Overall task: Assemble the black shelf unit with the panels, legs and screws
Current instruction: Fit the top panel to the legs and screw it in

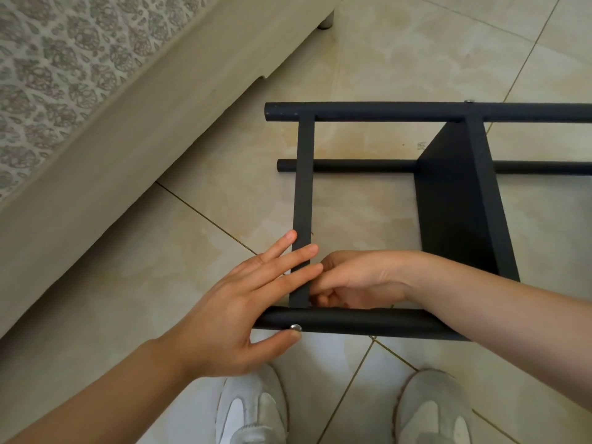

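1. Fingers (288, 261) of the left hand (243, 309) are straight and spread a little. They lie flat across the edge of the first panel (304, 187). The bed (128, 139) is off to the left.
2. The thumb touches the silver screw (295, 327) in the near leg (352, 323), right where that panel meets the leg.
3. The right hand (362, 280) is tucked in on the other side of the panel. Its fingers are curled, but I cannot tell if they pinch anything.
4. The shelf unit lies on its side on the floor (416, 43). A second panel (455, 193) is joined further right, under the far leg (384, 112).
5. I think this step is fixing the first panel to the near leg. The screw head seems to stand out a bit. So next I would turn it in tight while the panel is held straight.
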